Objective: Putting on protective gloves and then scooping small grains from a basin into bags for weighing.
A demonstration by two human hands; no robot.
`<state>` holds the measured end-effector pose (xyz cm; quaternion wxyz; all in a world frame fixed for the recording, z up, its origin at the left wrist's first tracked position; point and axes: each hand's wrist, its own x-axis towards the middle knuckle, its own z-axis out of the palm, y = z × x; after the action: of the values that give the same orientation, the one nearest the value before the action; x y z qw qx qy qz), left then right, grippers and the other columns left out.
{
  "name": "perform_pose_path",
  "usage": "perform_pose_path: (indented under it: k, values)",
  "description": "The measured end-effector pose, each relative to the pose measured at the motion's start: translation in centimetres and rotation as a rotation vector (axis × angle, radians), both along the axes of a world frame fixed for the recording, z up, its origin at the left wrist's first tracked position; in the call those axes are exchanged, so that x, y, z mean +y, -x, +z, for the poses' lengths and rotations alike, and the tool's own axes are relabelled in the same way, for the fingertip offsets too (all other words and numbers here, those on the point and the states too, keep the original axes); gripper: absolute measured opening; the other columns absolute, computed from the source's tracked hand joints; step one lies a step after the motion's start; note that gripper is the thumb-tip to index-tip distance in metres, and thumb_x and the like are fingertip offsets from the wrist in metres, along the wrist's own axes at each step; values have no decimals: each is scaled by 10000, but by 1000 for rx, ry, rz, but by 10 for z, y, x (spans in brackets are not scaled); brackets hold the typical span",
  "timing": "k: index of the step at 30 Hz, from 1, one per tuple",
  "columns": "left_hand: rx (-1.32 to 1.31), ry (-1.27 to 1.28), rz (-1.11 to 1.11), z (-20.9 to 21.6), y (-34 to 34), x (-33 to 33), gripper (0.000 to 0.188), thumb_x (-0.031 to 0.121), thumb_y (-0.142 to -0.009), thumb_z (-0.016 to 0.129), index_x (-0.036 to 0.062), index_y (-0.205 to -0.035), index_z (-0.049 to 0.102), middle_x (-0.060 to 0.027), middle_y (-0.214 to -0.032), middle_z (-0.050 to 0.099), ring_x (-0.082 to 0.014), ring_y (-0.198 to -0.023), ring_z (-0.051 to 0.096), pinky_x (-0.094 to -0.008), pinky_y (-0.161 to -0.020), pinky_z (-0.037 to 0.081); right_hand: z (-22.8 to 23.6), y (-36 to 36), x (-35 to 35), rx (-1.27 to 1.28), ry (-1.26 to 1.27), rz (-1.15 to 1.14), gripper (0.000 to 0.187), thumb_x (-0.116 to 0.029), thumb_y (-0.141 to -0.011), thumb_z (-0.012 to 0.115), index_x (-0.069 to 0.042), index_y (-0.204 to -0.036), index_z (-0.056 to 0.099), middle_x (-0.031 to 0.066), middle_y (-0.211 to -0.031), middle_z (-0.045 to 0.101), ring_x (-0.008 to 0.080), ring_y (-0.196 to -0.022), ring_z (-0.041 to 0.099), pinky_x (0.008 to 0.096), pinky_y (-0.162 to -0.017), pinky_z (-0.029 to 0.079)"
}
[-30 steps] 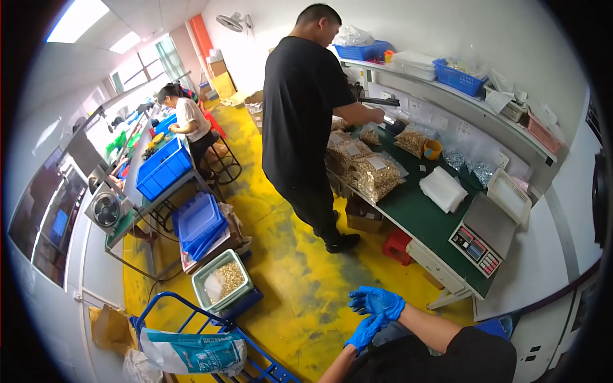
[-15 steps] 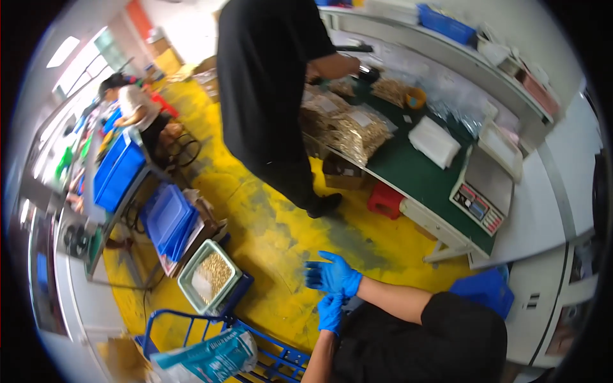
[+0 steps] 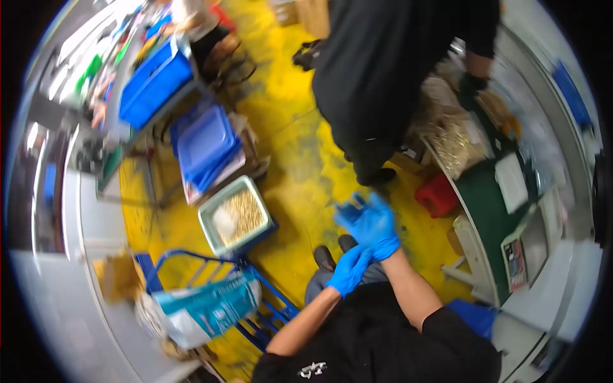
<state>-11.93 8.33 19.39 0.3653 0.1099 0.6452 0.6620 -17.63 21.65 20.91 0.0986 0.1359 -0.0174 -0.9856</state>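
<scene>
Both my hands wear blue gloves and meet in front of my body, above the yellow floor. My right hand (image 3: pixel 370 223) is held up with its fingers spread, slightly smeared by motion, and nothing lies in it. At its wrist, my left hand (image 3: pixel 350 269) has its fingers closed on the cuff of the right glove. The pinched edge itself is mostly hidden by the left fingers. Left of my hands, a pale green bin (image 3: pixel 205 220) holds small golden pieces (image 3: pixel 246 214) and a whitish heap.
A co-worker in black (image 3: pixel 383 76) stands ahead at a green-topped bench (image 3: pixel 482 220) with filled bags and a scale (image 3: pixel 516 258). At left are blue trays (image 3: pixel 207 140), a blue crate (image 3: pixel 153 86) and a blue cart (image 3: pixel 281 303) carrying a teal-and-white sack (image 3: pixel 211 306). A red stool (image 3: pixel 437 195) sits under the bench.
My view has swung right and down, bringing my feet into sight. My left hand stays at the right wrist, and the right fingers have spread upward. The co-worker's arm has moved closer to the bags.
</scene>
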Motion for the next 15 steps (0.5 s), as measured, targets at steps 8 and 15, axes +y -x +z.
perform_pose_path:
  k: [8, 15]
  values:
    - [259, -234, -236, 60, 33, -7, 272, 264, -922, 486, 3, -943, 561, -142, -784, 572, -237, -703, 534, -351, -659, 433, 92, 6, -12, 399, -320, -111, 566, -454, -927, 385, -184, -1408, 256, 95, -1449, 271, 300, -1363, 182, 552, -1076, 153]
    - [396, -245, -443, 74, 32, -11, 325, 343, -908, 475, 31, -924, 566, -209, -859, 579, -380, -770, 549, -423, -656, 425, 104, -30, -8, 434, -438, -185, 744, -458, -855, 545, -97, -1419, 221, 18, -866, 477, 139, -723, 453, 280, -685, 377]
